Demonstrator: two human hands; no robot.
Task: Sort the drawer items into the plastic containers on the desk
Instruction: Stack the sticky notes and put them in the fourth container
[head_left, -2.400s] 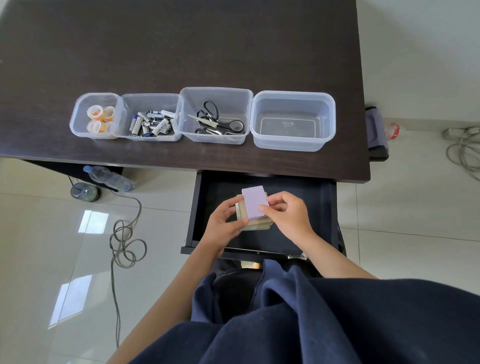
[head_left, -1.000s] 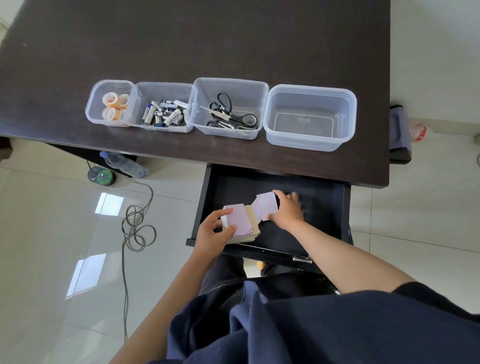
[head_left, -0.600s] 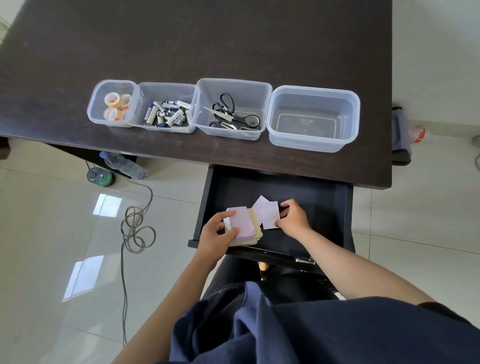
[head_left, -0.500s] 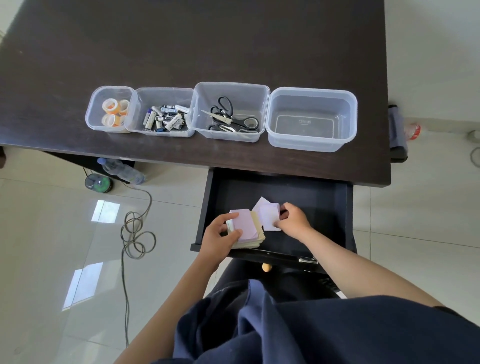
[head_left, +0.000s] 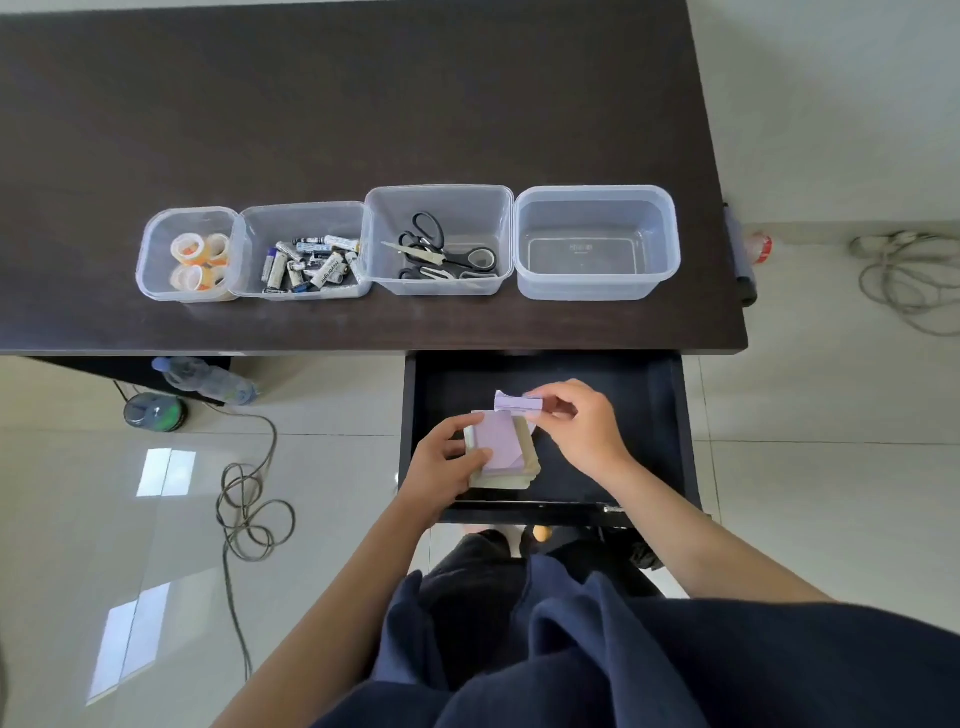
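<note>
Inside the open black drawer (head_left: 649, 415), my left hand (head_left: 441, 467) grips a stack of sticky-note pads (head_left: 501, 449), purple on top and pale yellow below. My right hand (head_left: 576, 426) pinches a small purple pad (head_left: 517, 402) just above the stack's far edge. On the dark desk (head_left: 363, 104) stand four clear plastic containers in a row: one with tape rolls (head_left: 195, 254), one with batteries (head_left: 306, 260), one with scissors (head_left: 441, 249), and an empty larger container (head_left: 670, 244) at the right.
The drawer's front edge (head_left: 545, 512) is close to my lap. On the tiled floor to the left lie a water bottle (head_left: 208, 379), a round green-topped object (head_left: 153, 413) and a coiled cable (head_left: 252, 499). More cable (head_left: 904, 280) lies at the far right.
My right hand lifted the loose purple notes off the drawer floor and brought them over the stack in my left hand. The stack stayed in the drawer's left part.
</note>
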